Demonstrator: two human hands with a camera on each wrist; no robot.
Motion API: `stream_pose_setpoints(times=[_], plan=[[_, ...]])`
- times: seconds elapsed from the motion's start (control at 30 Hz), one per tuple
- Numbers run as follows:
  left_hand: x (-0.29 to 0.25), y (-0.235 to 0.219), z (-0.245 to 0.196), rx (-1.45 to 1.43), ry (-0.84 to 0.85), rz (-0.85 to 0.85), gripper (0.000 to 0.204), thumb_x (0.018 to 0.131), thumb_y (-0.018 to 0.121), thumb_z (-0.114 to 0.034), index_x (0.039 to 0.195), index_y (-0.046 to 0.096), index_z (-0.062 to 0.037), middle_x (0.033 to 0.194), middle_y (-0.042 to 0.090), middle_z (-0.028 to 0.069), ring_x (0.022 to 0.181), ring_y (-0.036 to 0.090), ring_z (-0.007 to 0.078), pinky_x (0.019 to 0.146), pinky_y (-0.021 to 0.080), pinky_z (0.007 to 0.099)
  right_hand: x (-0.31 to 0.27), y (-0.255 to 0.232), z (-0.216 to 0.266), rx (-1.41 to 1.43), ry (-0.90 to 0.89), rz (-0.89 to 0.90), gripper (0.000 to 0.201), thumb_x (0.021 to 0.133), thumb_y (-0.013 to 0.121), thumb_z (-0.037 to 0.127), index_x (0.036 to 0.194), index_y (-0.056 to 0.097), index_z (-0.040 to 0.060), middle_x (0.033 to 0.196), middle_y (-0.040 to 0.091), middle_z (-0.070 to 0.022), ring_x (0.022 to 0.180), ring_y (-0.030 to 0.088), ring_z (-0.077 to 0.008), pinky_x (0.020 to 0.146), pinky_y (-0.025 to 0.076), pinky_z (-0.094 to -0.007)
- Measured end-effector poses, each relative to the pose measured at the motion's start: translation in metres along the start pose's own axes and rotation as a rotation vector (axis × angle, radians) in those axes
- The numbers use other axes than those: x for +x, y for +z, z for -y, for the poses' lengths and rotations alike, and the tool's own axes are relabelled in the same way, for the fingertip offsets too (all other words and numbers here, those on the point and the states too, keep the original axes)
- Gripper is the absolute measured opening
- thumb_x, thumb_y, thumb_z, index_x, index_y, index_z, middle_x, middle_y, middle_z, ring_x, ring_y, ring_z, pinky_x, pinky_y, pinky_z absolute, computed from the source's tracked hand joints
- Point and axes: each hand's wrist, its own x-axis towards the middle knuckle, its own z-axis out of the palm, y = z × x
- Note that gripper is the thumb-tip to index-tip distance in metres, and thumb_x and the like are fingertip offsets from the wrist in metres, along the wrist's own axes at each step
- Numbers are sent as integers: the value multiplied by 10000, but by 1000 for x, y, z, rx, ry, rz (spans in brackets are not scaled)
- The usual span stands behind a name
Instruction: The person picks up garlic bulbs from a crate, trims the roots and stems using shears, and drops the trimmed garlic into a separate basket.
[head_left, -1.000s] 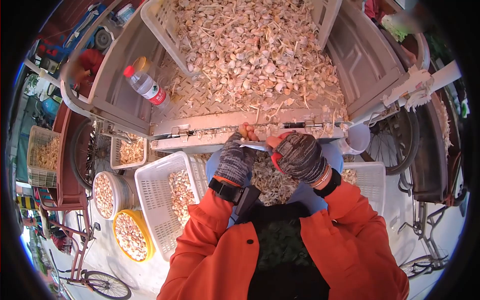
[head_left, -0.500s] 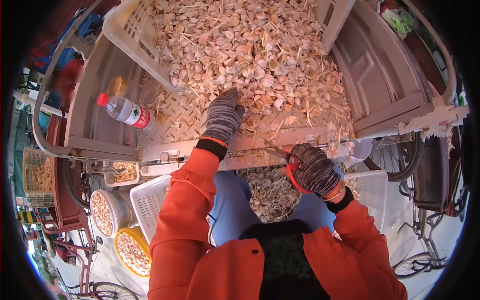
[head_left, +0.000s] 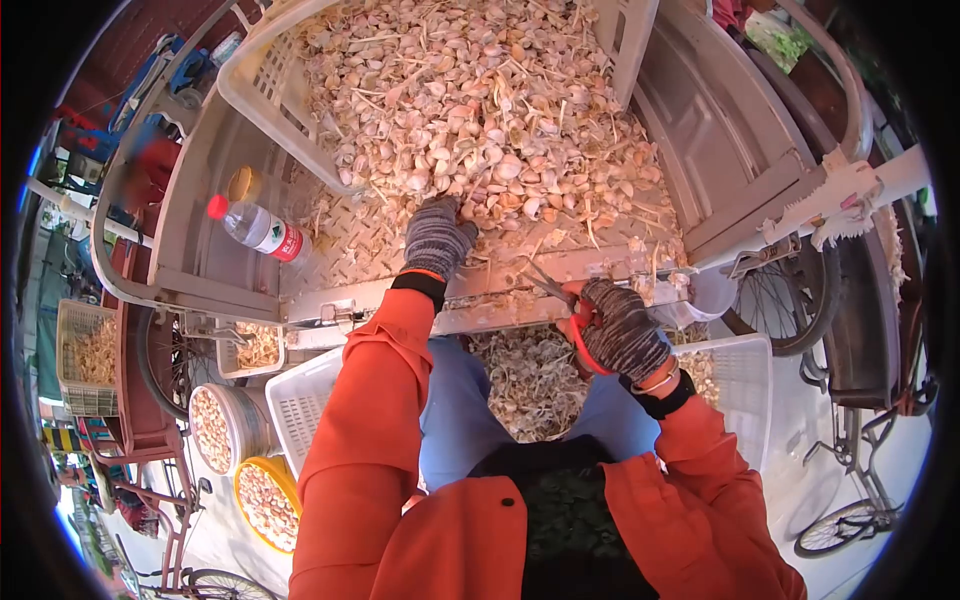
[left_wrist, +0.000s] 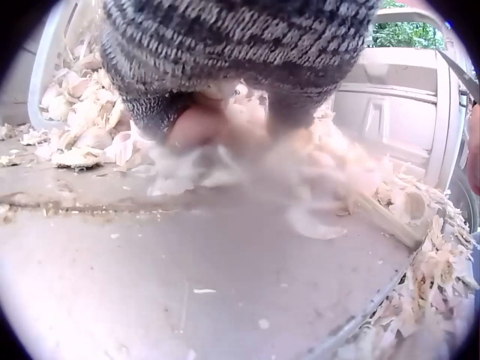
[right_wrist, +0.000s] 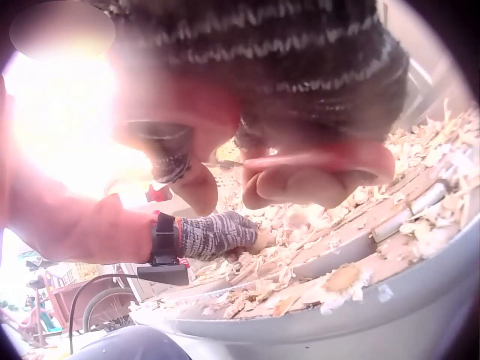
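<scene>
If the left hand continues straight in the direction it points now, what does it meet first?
The left hand points up the cart bed, fingers already at the edge of the garlic pile. It would most likely push straight into those loose bulbs; the white crate lies further left.

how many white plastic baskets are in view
5 in the head view: one big basket tipped on the cart bed, spilling garlic; one by the left knee; one by the right knee; two smaller ones further left. Others may be hidden.
</scene>
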Motion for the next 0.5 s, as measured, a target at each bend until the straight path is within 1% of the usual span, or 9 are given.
stream_pose_setpoints(times=[0.03, 0.13, 0.2, 0.27, 0.3, 0.33, 0.4, 0.43, 0.5], plan=[[-1, 4, 1, 51, 67, -127, 383, 725, 666, -253, 1030, 625, -25, 878, 655, 156, 814, 635, 296, 771, 501, 373, -2, -1, 1, 29, 26, -28, 311, 703, 720, 101, 998, 640, 44, 741, 603, -106, 612, 575, -217, 573, 471, -306], [-2, 7, 0, 55, 116, -267, 405, 721, 667, -255, 1048, 623, -21, 888, 653, 163, 812, 633, 298, 771, 499, 367, -6, -7, 7, 35, 73, -5, 302, 705, 709, 76, 998, 642, 46, 749, 610, -110, 620, 584, -217, 578, 472, -294], [-8, 3, -1, -29, 90, -188, 409, 732, 670, -247, 1051, 617, 2, 869, 654, 154, 783, 634, 264, 742, 504, 350, -7, -3, -3, 27, 93, -38, 326, 702, 721, 80, 1015, 633, 50, 714, 571, -66, 605, 544, -159, 560, 450, -269], [-14, 0, 4, -445, -74, -152, 485, 739, 686, -286, 1090, 600, 38, 877, 653, 129, 814, 624, 234, 782, 490, 327, -3, -2, -9, 16, 105, -73, 351, 699, 734, 84, 1031, 624, 53, 678, 532, -22, 591, 504, -102, 541, 428, -244], [-19, 1, 5, -466, -4, -250, 394, 788, 665, -246, 1038, 605, 53, 819, 643, 102, 685, 592, 156, 648, 495, 288, 3, -2, -10, -21, 111, -68, 358, 699, 705, 64, 1047, 623, 56, 713, 562, -62, 625, 544, -162, 584, 459, -281], [-21, -1, 6, -466, -8, -256, 394, 788, 665, -246, 1038, 605, 53, 819, 643, 102, 685, 592, 156, 648, 495, 288, 9, 0, -10, -57, 118, -60, 369, 699, 677, 43, 1063, 622, 60, 748, 592, -102, 659, 585, -222, 626, 489, -318], [-24, -4, 5, -1203, -226, -24, 252, 861, 607, -173, 1023, 572, 16, 812, 645, 113, 635, 563, 142, 549, 477, 270, 28, 5, -5, -30, 101, -41, 376, 716, 657, 66, 1089, 613, 64, 747, 590, -106, 675, 589, -222, 642, 495, -325], [-25, -5, 4, -1448, -219, 2, 193, 900, 565, -144, 1034, 550, -7, 812, 640, 120, 605, 541, 120, 495, 448, 237, 39, 7, -1, -74, 80, 7, 363, 728, 647, 85, 1089, 615, 66, 765, 594, -112, 678, 592, -220, 646, 496, -320], [-28, -9, 2, -1542, -190, 65, 202, 899, 569, -151, 1034, 547, -2, 818, 638, 118, 599, 544, 127, 494, 454, 243, 55, 12, -4, -69, 64, 31, 348, 752, 635, 154, 1090, 619, 72, 823, 612, -133, 719, 604, -247, 678, 496, -343]])
